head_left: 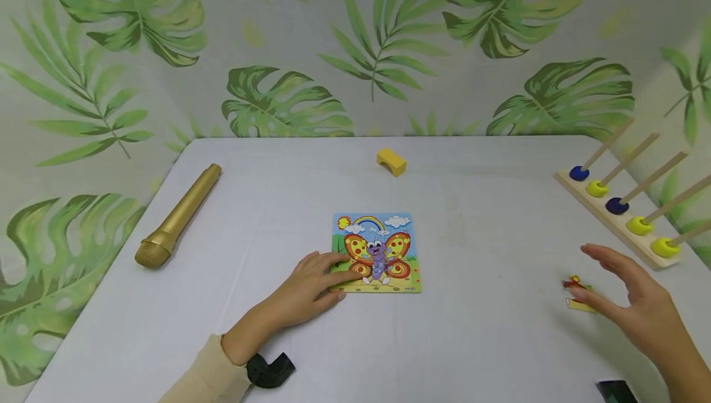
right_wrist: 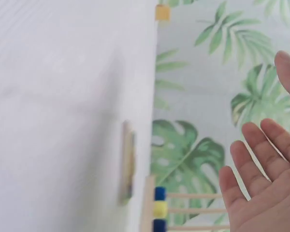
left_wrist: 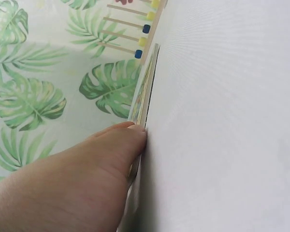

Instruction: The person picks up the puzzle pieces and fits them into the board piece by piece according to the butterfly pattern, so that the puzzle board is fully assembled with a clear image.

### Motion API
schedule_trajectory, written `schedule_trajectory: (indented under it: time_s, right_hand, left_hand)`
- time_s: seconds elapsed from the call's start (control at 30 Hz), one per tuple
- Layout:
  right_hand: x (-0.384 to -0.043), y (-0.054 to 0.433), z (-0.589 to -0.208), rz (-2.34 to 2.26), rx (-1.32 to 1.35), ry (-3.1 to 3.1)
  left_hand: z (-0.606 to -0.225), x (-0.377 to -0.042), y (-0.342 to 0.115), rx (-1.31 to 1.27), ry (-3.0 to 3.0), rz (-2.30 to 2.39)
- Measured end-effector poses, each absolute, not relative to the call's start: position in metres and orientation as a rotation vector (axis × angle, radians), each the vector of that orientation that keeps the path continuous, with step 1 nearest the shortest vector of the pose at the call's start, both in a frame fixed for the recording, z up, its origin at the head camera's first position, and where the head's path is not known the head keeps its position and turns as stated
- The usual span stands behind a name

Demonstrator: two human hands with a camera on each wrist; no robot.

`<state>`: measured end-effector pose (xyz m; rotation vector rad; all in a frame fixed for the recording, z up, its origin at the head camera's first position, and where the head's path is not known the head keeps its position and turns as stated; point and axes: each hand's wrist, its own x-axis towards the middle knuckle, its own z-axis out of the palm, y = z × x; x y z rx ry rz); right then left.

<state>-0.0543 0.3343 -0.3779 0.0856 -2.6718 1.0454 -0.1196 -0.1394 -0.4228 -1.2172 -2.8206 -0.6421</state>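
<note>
A butterfly picture puzzle (head_left: 378, 255) lies flat on the white table. My left hand (head_left: 318, 282) rests at its lower left corner, with fingers laid over the picture. In the left wrist view the thumb (left_wrist: 128, 145) is right at the edge of the puzzle board (left_wrist: 147, 92). On the right side, my right hand (head_left: 639, 304) is held above the table with thumb and fingers spread apart and nothing between them. Just left of it lies a small colourful puzzle piece (head_left: 580, 306), partly hidden by the thumb; the right wrist view shows it edge-on and blurred.
A gold microphone (head_left: 180, 215) lies at the left, and a yellow arch block (head_left: 392, 162) at the back. At the right stands a wooden peg rack (head_left: 616, 218) with blue and yellow beads. A black curved object (head_left: 272, 371) sits by the left sleeve, a dark object (head_left: 616, 392) at the front right.
</note>
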Motion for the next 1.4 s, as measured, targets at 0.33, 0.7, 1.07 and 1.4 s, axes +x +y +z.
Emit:
schedule_trajectory:
  time_s: [0.33,0.7,1.07,1.4]
  right_hand:
    - [-0.058,0.372,-0.413,1.094,0.017,-2.939]
    - [-0.062,0.377,-0.424,0.951,0.219,-2.962]
    - [-0.06,0.356,-0.414,0.781,0.282,-2.815]
    - [-0.067,0.301,-0.367,0.944,0.614,-2.561]
  left_hand:
    - [-0.424,-0.12,-0.139,-1.217,-2.826,-0.648]
    - [-0.424,-0.12,-0.139,-1.209,-2.831,-0.64]
    - [-0.422,-0.12,-0.139,-1.217,-2.828,-0.635]
    - [-0.422,-0.12,-0.139,-1.221,-2.822,-0.662]
